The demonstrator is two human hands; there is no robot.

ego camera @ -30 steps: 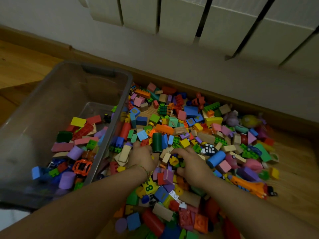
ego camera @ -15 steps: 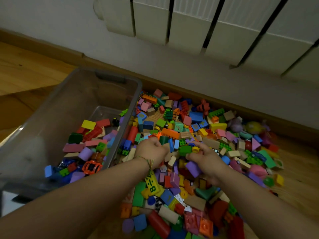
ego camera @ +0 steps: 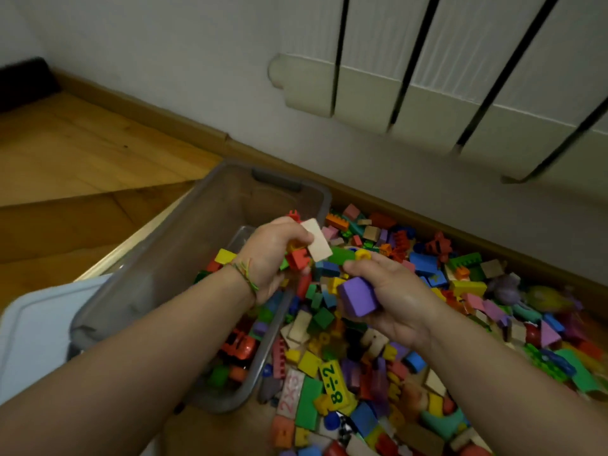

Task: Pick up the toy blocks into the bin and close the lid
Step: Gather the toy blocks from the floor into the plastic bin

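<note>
Above the right rim of the clear grey bin (ego camera: 184, 258): left hand (ego camera: 273, 255), fingers curled round several pieces, pale wooden block (ego camera: 316, 240) uppermost, red block (ego camera: 297, 258) beneath. Woven bracelet (ego camera: 245, 274) at the left wrist. Just beside it, above the floor pile (ego camera: 444, 324): right hand (ego camera: 394, 297), gripping a purple block (ego camera: 357, 296), with a green cylinder (ego camera: 342, 255) and yellow ring (ego camera: 362, 255) at the fingertips. Bin open, partly filled with toy blocks (ego camera: 237, 343); pale lid (ego camera: 39, 324) off, at its near left side. Remaining pieces heaped on the wooden floor (ego camera: 82, 159) between bin and skirting board (ego camera: 460, 232), below a white radiator (ego camera: 427, 77).
</note>
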